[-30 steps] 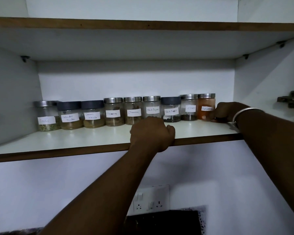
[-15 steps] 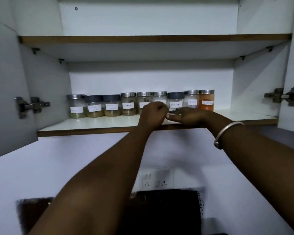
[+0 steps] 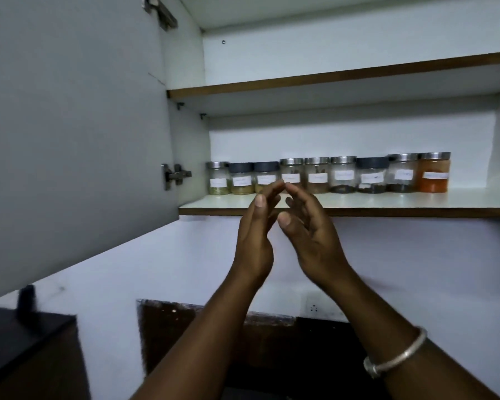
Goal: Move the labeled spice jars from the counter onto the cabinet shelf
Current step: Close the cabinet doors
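Note:
Several labeled spice jars (image 3: 342,174) stand in one row at the back of the lower cabinet shelf (image 3: 387,202). The rightmost jar (image 3: 434,173) holds orange powder; the leftmost jar (image 3: 218,178) has a steel lid. My left hand (image 3: 256,235) and my right hand (image 3: 309,229) are raised together in front of the shelf's left part, palms facing each other, fingers apart and fingertips nearly meeting. Neither hand holds anything. My fingertips cover the lower part of two jars near the row's left.
The open left cabinet door (image 3: 70,125) hangs close on the left with its hinge (image 3: 173,175). An upper shelf (image 3: 329,77) runs above. Below are a white wall with a socket (image 3: 313,307), a dark backsplash (image 3: 185,327) and a dark object (image 3: 26,301) at lower left.
Both hands left the shelf edge and the jars, came together and opened in front of the shelf. The view pulled back and swung left, bringing the left door into sight.

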Available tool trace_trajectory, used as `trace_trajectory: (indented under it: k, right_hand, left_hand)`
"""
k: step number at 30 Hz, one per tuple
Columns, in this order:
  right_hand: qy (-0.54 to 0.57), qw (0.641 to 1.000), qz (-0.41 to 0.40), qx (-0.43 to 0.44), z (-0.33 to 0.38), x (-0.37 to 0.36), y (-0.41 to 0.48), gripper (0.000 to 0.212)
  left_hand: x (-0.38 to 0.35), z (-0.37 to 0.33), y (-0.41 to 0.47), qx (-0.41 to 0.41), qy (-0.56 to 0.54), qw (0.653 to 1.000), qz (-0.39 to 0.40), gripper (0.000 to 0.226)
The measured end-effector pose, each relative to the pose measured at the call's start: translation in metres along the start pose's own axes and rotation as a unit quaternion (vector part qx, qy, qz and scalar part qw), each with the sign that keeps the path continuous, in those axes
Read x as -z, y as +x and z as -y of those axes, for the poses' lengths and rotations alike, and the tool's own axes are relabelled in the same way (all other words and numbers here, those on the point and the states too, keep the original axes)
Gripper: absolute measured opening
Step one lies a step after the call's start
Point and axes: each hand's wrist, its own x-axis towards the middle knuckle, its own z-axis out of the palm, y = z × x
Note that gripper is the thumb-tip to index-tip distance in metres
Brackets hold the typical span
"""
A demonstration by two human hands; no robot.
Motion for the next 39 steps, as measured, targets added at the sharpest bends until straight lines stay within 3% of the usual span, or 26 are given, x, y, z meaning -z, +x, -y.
trace_trajectory:
  k: [2,5,9,12,15,18,20,21,23,25,26,33,35,38,39]
  right_hand:
    - [0.055,0.998,0.005,0.029,0.017,-0.032,-0.006,0.081]
    - [0.130,0.989,0.028,0.069,0.047,-0.081,-0.009,0.087]
    - [0.213,0.966,0.087,0.119,0.092,-0.141,-0.011,0.090]
    - [0.244,0.949,0.135,0.149,0.121,-0.182,-0.012,0.087]
    - [0.247,0.939,0.170,0.168,0.143,-0.221,-0.009,0.078]
    - [0.233,0.935,0.190,0.186,0.163,-0.254,-0.005,0.078]
    - [0.198,0.941,0.201,0.188,0.173,-0.272,-0.003,0.083]
    - [0.179,0.944,0.206,0.185,0.177,-0.281,-0.002,0.086]
    - [0.139,0.951,0.210,0.179,0.181,-0.296,-0.001,0.093]
    - [0.101,0.956,0.200,0.187,0.180,-0.306,-0.001,0.096]
    - [0.089,0.958,0.194,0.191,0.180,-0.310,-0.002,0.096]
    - [0.069,0.960,0.162,0.217,0.164,-0.305,-0.006,0.079]
    - [0.095,0.959,0.144,0.225,0.164,-0.295,-0.011,0.074]
    - [0.143,0.960,0.112,0.210,0.164,-0.267,-0.021,0.071]
    - [0.162,0.960,0.100,0.205,0.165,-0.256,-0.025,0.069]
  left_hand:
    - [0.023,-0.021,-0.019,-0.031,0.026,0.999,-0.011,0.054]
    - [0.061,-0.056,-0.040,-0.088,0.098,0.991,-0.032,0.056]
    - [0.114,-0.119,-0.062,-0.159,0.268,0.946,-0.092,0.064]
    - [0.154,-0.166,-0.077,-0.227,0.414,0.869,-0.148,0.051]
    - [0.192,-0.212,-0.092,-0.266,0.544,0.767,-0.211,0.045]
    - [0.226,-0.251,-0.107,-0.302,0.616,0.666,-0.294,0.041]
    - [0.249,-0.265,-0.108,-0.295,0.627,0.633,-0.346,0.044]
    - [0.262,-0.271,-0.108,-0.260,0.604,0.654,-0.373,0.048]
    - [0.281,-0.273,-0.104,-0.144,0.487,0.775,-0.376,0.062]
    - [0.291,-0.264,-0.101,-0.035,0.352,0.883,-0.308,0.061]
    - [0.294,-0.257,-0.102,-0.006,0.313,0.910,-0.271,0.056]
    - [0.262,-0.230,-0.103,0.024,0.186,0.939,-0.288,0.045]
    - [0.248,-0.231,-0.106,0.009,0.159,0.954,-0.253,0.051]
    - [0.209,-0.222,-0.110,-0.051,0.137,0.968,-0.206,0.079]
    - [0.201,-0.216,-0.113,-0.065,0.141,0.964,-0.218,0.083]
